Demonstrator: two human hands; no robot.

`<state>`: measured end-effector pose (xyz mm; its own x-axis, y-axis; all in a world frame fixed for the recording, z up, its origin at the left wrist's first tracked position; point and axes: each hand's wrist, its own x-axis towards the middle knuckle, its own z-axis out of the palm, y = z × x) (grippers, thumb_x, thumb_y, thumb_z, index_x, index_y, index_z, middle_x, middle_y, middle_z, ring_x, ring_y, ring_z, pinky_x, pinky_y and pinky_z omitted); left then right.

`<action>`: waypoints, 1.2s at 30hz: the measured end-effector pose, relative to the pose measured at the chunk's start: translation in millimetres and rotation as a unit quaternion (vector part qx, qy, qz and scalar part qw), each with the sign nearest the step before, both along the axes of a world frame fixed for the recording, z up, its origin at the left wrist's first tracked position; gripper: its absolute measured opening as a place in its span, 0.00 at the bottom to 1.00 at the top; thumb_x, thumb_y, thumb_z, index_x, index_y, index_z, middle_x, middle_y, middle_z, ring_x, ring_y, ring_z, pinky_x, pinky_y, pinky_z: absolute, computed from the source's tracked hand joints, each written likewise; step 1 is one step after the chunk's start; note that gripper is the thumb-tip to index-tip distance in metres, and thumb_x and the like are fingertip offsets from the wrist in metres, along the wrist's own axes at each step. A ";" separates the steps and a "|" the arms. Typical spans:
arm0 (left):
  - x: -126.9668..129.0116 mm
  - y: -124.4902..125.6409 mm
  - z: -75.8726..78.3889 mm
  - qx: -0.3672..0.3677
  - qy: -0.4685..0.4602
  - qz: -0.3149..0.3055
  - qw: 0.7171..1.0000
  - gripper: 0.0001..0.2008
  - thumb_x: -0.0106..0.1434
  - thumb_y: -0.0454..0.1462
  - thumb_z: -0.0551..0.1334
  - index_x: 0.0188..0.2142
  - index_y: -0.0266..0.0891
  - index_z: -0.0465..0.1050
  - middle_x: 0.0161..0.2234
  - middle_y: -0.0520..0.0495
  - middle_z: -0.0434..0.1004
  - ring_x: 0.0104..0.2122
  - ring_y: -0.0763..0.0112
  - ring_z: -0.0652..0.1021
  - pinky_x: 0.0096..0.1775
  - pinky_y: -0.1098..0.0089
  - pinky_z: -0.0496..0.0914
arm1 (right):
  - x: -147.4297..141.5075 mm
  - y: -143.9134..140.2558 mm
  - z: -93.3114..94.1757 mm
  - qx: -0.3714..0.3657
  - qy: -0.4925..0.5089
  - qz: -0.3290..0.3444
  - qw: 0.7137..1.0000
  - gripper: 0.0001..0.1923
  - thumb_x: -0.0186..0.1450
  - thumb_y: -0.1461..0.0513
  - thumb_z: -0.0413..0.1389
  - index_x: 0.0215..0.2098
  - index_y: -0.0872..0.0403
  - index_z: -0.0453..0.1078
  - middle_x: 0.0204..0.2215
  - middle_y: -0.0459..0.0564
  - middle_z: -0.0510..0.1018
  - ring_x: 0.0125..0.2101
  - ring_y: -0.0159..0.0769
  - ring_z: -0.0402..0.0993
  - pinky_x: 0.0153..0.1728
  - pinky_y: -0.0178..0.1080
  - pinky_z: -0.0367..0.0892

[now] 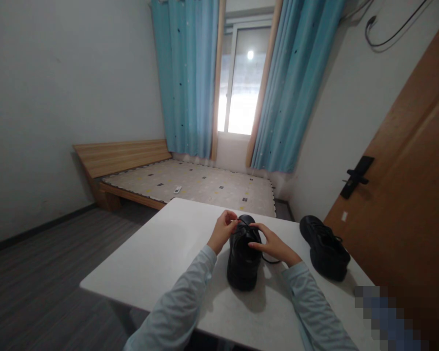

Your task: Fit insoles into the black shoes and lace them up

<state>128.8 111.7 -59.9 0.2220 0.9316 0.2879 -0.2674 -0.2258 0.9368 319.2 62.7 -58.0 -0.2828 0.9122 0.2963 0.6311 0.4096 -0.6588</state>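
Matt shoes (242,277), smooth tabletop (149,261), cloth sleeves (179,300)

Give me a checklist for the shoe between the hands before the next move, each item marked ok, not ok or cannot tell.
1. Near shoe upright on the table: ok.
2. No lace trailing beside it: not ok, a length hangs out by its right side.
3. Left hand at the lacing: ok.
4. Right hand gripping a lace: cannot tell.
5. Other shoe apart from both hands: ok.
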 end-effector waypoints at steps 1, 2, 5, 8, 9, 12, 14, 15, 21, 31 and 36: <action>-0.3 0.3 0.0 0.005 0.007 0.004 1.000 0.11 0.50 0.37 0.62 0.31 0.37 0.61 0.25 0.55 0.66 0.20 0.81 0.67 0.21 0.78 0.60 | -0.3 -0.1 0.4 0.000 -0.001 0.001 1.000 0.30 0.53 0.52 0.61 0.52 0.50 0.62 0.51 0.52 0.68 0.53 0.44 0.63 0.56 0.49 0.56; -0.6 0.1 0.3 0.009 0.012 0.008 1.000 0.11 0.50 0.37 0.62 0.31 0.37 0.61 0.25 0.55 0.66 0.20 0.82 0.67 0.21 0.78 0.60 | -0.6 -0.3 0.9 0.000 -0.002 0.001 1.000 0.30 0.53 0.52 0.60 0.52 0.50 0.62 0.51 0.52 0.68 0.53 0.44 0.63 0.56 0.49 0.56; -1.2 -2.9 3.3 0.015 0.010 0.009 1.000 0.11 0.51 0.38 0.62 0.31 0.37 0.61 0.27 0.54 0.67 0.20 0.82 0.67 0.21 0.78 0.61 | -1.8 -1.1 2.8 -0.005 -0.002 -0.002 1.000 0.30 0.53 0.53 0.61 0.52 0.51 0.61 0.51 0.53 0.68 0.53 0.44 0.63 0.56 0.48 0.56; -1.3 -6.4 6.9 0.012 -0.006 0.006 1.000 0.12 0.52 0.39 0.62 0.32 0.37 0.61 0.29 0.53 0.69 0.22 0.81 0.69 0.25 0.75 0.67 | -2.8 -2.4 4.8 -0.011 0.000 -0.004 1.000 0.30 0.53 0.53 0.61 0.52 0.51 0.61 0.52 0.53 0.68 0.53 0.44 0.63 0.56 0.48 0.56; -1.3 -6.9 7.7 0.013 -0.007 0.007 1.000 0.12 0.53 0.40 0.62 0.32 0.37 0.60 0.29 0.53 0.69 0.22 0.80 0.70 0.25 0.75 0.68 | -2.9 -2.8 5.3 -0.012 0.001 -0.004 1.000 0.30 0.53 0.53 0.61 0.52 0.51 0.61 0.52 0.52 0.68 0.53 0.44 0.63 0.56 0.48 0.56; -2.5 -5.5 7.6 0.034 0.024 0.025 0.999 0.11 0.53 0.40 0.61 0.31 0.37 0.61 0.28 0.52 0.70 0.21 0.79 0.69 0.22 0.76 0.66 | -2.8 -3.3 6.1 -0.011 0.001 -0.001 1.000 0.30 0.54 0.53 0.61 0.52 0.51 0.61 0.52 0.52 0.67 0.54 0.44 0.62 0.56 0.48 0.55; -4.1 -3.2 6.2 0.060 0.059 0.046 0.995 0.09 0.54 0.39 0.61 0.30 0.37 0.62 0.27 0.52 0.70 0.22 0.78 0.69 0.22 0.77 0.63 | -2.2 -3.1 5.9 -0.011 0.000 0.002 1.000 0.30 0.54 0.53 0.61 0.52 0.51 0.61 0.52 0.52 0.67 0.54 0.43 0.62 0.56 0.47 0.55; -5.0 -2.2 5.5 0.074 0.076 0.056 0.993 0.08 0.54 0.38 0.60 0.30 0.37 0.62 0.27 0.51 0.71 0.23 0.78 0.70 0.23 0.77 0.63 | -1.9 -2.8 5.6 -0.011 0.000 0.003 1.000 0.30 0.54 0.53 0.61 0.52 0.51 0.61 0.52 0.52 0.67 0.54 0.43 0.62 0.57 0.47 0.55; -10.1 -2.9 8.1 0.154 0.176 0.126 0.964 0.03 0.56 0.35 0.59 0.29 0.37 0.66 0.29 0.52 0.72 0.27 0.76 0.72 0.30 0.75 0.66 | -0.7 -0.7 2.4 -0.010 -0.004 0.002 1.000 0.30 0.54 0.53 0.60 0.52 0.52 0.61 0.52 0.53 0.67 0.54 0.43 0.61 0.57 0.47 0.54; -19.1 -2.9 10.2 0.227 0.322 0.113 0.912 0.06 0.56 0.34 0.62 0.35 0.40 0.69 0.31 0.52 0.76 0.30 0.73 0.74 0.34 0.73 0.66 | -1.7 -0.2 3.0 -0.015 0.008 -0.005 1.000 0.30 0.53 0.52 0.61 0.51 0.51 0.62 0.52 0.53 0.68 0.54 0.45 0.62 0.56 0.48 0.54; -21.4 0.6 6.7 0.247 0.384 0.098 0.884 0.06 0.53 0.36 0.66 0.32 0.40 0.73 0.30 0.50 0.77 0.34 0.68 0.74 0.38 0.70 0.66 | -0.6 -0.3 1.8 -0.011 0.015 -0.001 1.000 0.31 0.52 0.52 0.61 0.51 0.51 0.62 0.52 0.52 0.68 0.54 0.45 0.62 0.56 0.49 0.55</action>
<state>107.4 112.3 -53.2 0.3778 0.7761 0.5050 0.4947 -0.6302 0.5985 318.6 62.4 -56.2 -0.2724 0.9189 0.2854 0.6109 0.3943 -0.6865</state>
